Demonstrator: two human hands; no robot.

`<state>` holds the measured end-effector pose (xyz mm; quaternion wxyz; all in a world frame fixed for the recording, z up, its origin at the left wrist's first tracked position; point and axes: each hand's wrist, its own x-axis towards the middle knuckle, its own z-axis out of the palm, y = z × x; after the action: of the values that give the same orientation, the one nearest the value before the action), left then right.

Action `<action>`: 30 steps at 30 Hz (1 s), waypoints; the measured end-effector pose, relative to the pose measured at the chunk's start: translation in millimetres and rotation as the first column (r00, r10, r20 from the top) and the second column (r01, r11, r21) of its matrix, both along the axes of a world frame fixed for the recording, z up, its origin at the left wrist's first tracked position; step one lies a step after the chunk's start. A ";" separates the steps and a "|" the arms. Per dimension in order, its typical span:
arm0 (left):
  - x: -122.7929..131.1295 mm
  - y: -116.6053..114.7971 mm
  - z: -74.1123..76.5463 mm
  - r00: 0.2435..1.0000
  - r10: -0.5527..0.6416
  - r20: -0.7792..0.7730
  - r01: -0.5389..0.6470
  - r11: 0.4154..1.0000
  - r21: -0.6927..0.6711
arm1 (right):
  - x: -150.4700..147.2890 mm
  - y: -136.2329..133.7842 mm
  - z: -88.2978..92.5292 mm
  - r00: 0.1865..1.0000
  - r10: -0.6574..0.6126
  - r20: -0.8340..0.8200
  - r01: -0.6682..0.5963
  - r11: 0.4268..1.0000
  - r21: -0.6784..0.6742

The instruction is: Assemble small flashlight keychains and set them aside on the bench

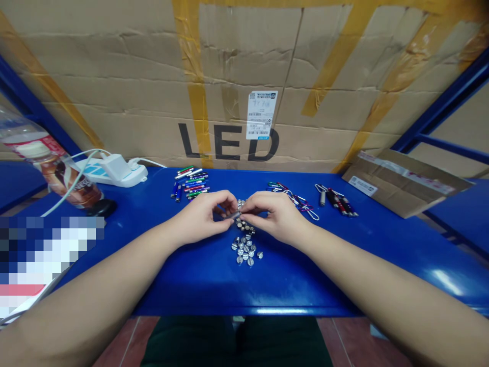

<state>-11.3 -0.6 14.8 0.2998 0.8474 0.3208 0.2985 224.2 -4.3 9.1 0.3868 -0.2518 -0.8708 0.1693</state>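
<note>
Probably mid-fitting: working at one end of a small grey tube (235, 216), held at the centre of the frame above scattered metal parts. Can't make out any piece being added there; too small and partly covered. For the next move, by the look of the pose, would call for keeping the tube steady on one side and lining up squarely from the other, with light pressure.

With the left hand (206, 216), pinching the tube between thumb and curled fingers, gap closed down to its thickness. With the right hand (267, 214), pinching narrowly at the opposite end, fingers nearly together; can't tell whether also on a tiny loose piece.

Just below centre on the blue desk (214, 290): slotted silver caps (245, 250) in a loose cluster. Directly under the hands: small round metal pieces (239, 224), some gold-toned, partly hidden. Above and left of centre: coloured tubes (194, 181) in a pile. Right of centre: metal clips (300, 199), tangled, beside the right hand. Farther right: tubes with clips (340, 203), lying together near a cardboard box (405, 183).
</note>
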 end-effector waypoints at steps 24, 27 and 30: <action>-0.1 0.5 -2.7 0.998 -0.027 0.065 0.028 0.999 -0.019 | 0.1 -2.7 -5.3 0.993 0.051 0.105 -0.065 0.989 0.135; -0.3 -0.2 -2.4 0.998 -0.033 0.050 0.034 0.999 -0.023 | -0.4 -3.0 -3.5 0.989 0.077 0.130 -0.097 0.982 0.161; 0.0 -0.4 -1.8 0.998 -0.036 0.051 0.038 0.999 -0.038 | -0.7 -3.4 -2.4 0.988 0.088 0.126 -0.107 0.983 0.150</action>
<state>-11.3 -1.0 13.0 0.3298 0.8394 0.3032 0.3079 223.5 -7.8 6.7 0.3442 -0.1871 -0.9142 0.1040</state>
